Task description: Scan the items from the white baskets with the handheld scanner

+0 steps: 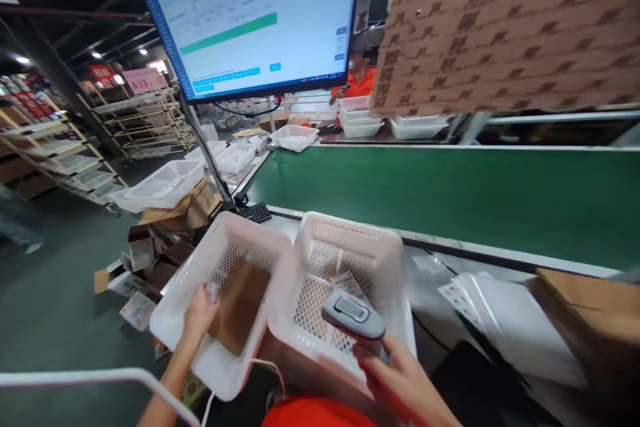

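Observation:
My right hand is closed around the handle of a grey barcode scanner, which points into the right white mesh basket. A printed paper slip lies on that basket's floor. My left hand reaches into the left white mesh basket, fingers curled on the edge of a brown cardboard package lying inside it. The two baskets sit side by side, touching, on the bench in front of me.
A large monitor stands above a green conveyor belt. A keypad lies by the monitor stand. Stacked patterned cartons hang at upper right. White sheets lie right. Baskets and boxes litter the floor left. A person in orange sits beyond.

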### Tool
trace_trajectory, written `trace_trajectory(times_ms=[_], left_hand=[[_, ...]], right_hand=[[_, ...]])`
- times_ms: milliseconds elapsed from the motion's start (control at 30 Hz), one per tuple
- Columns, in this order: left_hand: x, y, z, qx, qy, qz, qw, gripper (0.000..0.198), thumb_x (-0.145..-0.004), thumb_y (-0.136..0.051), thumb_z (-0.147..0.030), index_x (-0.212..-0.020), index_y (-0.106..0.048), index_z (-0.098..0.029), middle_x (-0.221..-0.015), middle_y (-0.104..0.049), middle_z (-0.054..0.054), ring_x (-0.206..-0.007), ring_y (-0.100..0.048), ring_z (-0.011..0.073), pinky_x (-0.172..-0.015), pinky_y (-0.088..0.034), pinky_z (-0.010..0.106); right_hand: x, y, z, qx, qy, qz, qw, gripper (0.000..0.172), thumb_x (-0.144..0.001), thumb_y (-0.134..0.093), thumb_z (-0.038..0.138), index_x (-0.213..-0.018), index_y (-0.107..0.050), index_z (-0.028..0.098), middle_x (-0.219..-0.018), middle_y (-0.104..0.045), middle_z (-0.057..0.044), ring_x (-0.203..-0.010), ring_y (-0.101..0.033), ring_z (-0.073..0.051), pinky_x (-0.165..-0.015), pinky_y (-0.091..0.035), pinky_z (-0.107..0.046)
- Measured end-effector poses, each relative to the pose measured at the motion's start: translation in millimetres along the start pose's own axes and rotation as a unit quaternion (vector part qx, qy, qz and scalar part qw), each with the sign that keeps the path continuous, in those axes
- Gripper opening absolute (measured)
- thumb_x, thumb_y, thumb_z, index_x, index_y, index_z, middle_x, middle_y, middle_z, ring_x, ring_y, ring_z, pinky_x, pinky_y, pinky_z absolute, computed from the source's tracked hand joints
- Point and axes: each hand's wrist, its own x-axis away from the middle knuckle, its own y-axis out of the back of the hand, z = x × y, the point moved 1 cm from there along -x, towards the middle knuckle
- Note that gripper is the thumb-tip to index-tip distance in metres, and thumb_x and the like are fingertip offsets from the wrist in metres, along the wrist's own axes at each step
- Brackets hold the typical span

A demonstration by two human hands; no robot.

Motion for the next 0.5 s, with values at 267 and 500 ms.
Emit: trace_trajectory(times_ms=[267, 500], left_hand=[[15, -11.4, -124, 0.204, -0.398, 0.011, 0.895, 0.046, -0.087, -0.062, -0.018, -0.132, -0.074, -0.020, -0.124, -0.070, 0.013, -0.115, -0.071, 0.0271, -0.103, -0.061, 0.040], [18, -48.2, -204, 0.265, -0.426, 0.127, 0.856, 0.032, -0.074, -0.061, -0.014, -0.104, -0.071, -0.022, -0.106, -0.072, 0.011, -0.102, -0.073, 0.0302, -0.093, -0.062, 0.044]], right_hand=[[3, -16, 35, 0.063, 0.158, 0.126, 0.977, 0.017, -0.082, -0.063, 0.025, -0.094, -0.073, 0.020, -0.086, -0.072, 0.000, -0.080, -0.061, -0.019, -0.073, -0.049, -0.029], [27, 6, 28, 0.053, 0.076, 0.033, 0.995, 0.040, -0.079, -0.064, 0.028, -0.113, -0.083, 0.020, -0.105, -0.082, -0.003, -0.099, -0.070, -0.031, -0.087, -0.053, -0.036]])
